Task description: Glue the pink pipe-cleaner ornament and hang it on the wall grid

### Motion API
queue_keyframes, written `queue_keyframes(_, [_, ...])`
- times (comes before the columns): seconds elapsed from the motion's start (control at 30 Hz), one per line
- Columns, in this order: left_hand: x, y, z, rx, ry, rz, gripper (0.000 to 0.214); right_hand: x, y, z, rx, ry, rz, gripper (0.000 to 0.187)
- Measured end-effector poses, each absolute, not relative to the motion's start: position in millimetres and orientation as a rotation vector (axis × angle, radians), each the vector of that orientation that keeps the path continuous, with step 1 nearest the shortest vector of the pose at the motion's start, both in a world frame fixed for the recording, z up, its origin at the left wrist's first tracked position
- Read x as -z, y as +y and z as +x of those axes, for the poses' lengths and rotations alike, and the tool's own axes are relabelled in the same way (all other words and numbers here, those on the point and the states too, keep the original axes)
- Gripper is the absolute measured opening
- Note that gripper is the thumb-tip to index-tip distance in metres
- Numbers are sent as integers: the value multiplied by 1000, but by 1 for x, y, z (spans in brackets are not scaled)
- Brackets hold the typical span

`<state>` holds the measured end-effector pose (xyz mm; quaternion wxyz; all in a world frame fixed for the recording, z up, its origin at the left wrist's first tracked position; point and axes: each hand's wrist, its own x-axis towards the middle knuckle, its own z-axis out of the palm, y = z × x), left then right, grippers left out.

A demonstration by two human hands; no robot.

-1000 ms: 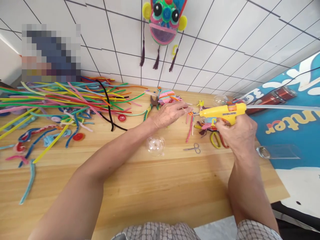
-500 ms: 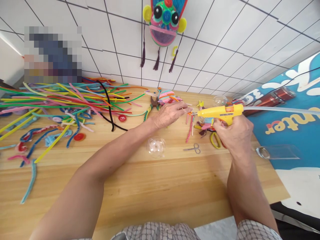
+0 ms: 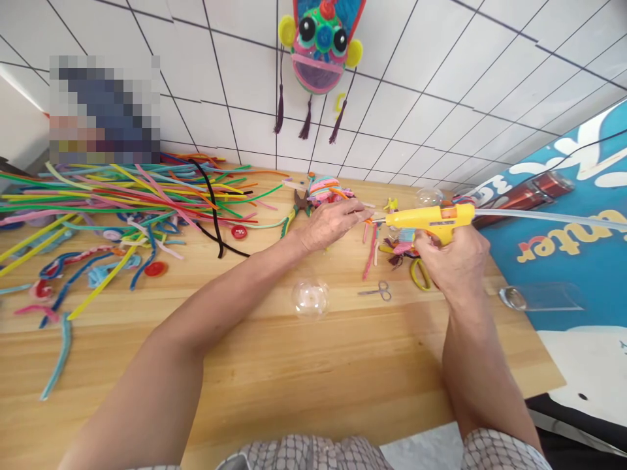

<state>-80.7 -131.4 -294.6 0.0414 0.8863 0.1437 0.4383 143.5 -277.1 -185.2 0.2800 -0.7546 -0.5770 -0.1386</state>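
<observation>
In my right hand [image 3: 453, 261] is a yellow hot glue gun [image 3: 426, 220], its metal nozzle pointing left. A long clear glue stick [image 3: 533, 217] runs out of its back end. My left hand [image 3: 336, 225] is at the nozzle tip, fingers drawn together; a small orange bit [image 3: 368, 221] shows at the fingertips, and what they pinch is mostly hidden. Just behind this hand lies a bundle of striped pipe cleaners [image 3: 326, 189]. A clear plastic ball [image 3: 311, 298] rests on the table below my left wrist. Small scissors [image 3: 377, 292] lie between my forearms.
Many coloured pipe cleaners [image 3: 122, 196] spread over the left of the wooden table [image 3: 313, 372]. Pliers [image 3: 297, 209] and red discs [image 3: 155, 268] lie there too. Yellow-handled scissors [image 3: 420, 274] sit near my right hand. A decorated mask-like craft [image 3: 323, 46] hangs on the tiled wall.
The clear ball has shifted slightly right and toward me. Both hands and the glue gun keep nearly the same place, and the view has moved a little.
</observation>
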Motion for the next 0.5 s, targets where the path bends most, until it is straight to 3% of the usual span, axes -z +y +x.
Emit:
queue_keyframes(0.13, [293,-132,-83,-1347,378,2649,39,178,-285,145,276,-1348,-1994,28])
queue_keyframes(0.27, [293,-129,-86,-1419,338,2593,33,173,-304,176,262,-1233,-1964,45])
queue_keyframes(0.5, [288,-125,-78,-1556,345,2226,21,208,-342,260,237,-1039,-2306,52])
